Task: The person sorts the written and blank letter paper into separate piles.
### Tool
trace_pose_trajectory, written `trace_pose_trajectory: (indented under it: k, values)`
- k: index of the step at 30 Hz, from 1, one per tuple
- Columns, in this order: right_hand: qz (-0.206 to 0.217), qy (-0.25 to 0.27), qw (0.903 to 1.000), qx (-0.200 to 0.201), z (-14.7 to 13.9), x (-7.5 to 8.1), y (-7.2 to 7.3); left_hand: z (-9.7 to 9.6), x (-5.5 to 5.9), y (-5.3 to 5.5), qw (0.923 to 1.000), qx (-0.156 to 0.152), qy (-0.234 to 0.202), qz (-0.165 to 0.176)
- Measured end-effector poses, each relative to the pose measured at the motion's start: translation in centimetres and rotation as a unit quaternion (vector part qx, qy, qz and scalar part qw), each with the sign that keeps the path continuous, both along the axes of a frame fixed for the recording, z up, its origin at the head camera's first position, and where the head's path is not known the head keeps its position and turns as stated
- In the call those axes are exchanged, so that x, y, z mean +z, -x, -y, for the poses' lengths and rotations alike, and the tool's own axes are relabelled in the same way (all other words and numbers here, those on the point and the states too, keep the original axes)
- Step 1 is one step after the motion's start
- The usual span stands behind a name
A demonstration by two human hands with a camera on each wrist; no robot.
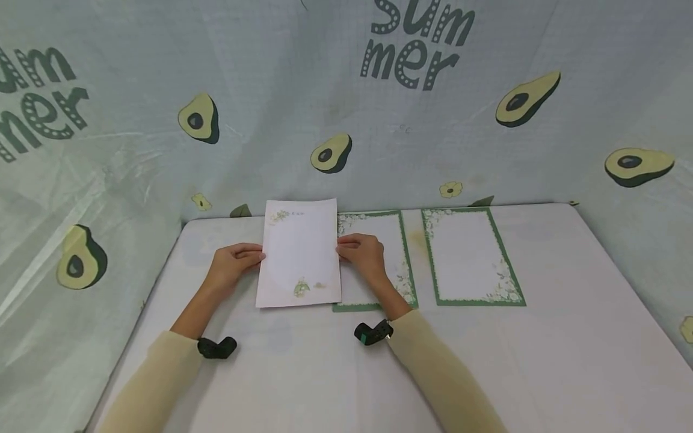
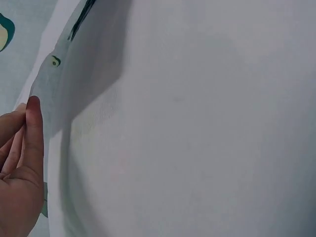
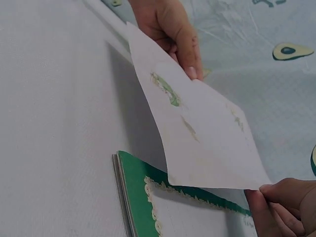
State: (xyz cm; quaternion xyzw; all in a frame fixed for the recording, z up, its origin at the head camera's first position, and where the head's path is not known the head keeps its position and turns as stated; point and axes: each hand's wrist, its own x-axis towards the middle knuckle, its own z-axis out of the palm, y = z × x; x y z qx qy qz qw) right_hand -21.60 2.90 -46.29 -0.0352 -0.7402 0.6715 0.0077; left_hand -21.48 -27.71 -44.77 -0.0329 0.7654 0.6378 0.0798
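Both hands hold up one sheet of pale pinkish paper (image 1: 300, 258) with small green drawings near its top left corner and bottom edge. My left hand (image 1: 234, 264) pinches its left edge between thumb and fingers. At the right edge, my right hand (image 1: 363, 255) pinches it the same way. In the right wrist view the sheet (image 3: 207, 133) is raised and slightly bowed, above a green-bordered stack of paper (image 3: 133, 173). The left wrist view shows the left hand (image 2: 22, 158) at the far left, with the sheet's edge between its fingertips.
A green-bordered sheet (image 1: 406, 264) lies partly behind the held paper and right hand. Another green-bordered sheet (image 1: 471, 258) lies further right on the white table (image 1: 574, 337). Behind the table hangs a backdrop (image 1: 260, 108) printed with avocados and lettering.
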Motion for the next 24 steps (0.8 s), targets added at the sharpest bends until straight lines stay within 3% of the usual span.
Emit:
trace_pose_trajectory:
  k: [8,12,16,24]
  values:
    - [0.004,-0.021,0.9993,0.029,2.1,0.2,-0.2,2.0,0.1,-0.9,1.0,-0.004,0.0,-0.001]
    - [0.002,-0.032,0.9986,0.042,2.9,0.5,-0.3,2.4,-0.1,-1.5,0.9994,0.003,-0.027,0.022]
    - [0.013,-0.046,0.9978,0.046,3.3,0.6,-0.5,2.6,-0.2,-2.0,0.9984,0.014,-0.018,0.051]
    - [0.017,-0.054,0.9969,0.055,3.6,0.5,-0.1,2.7,-0.1,-2.0,0.9992,0.019,0.018,0.031]
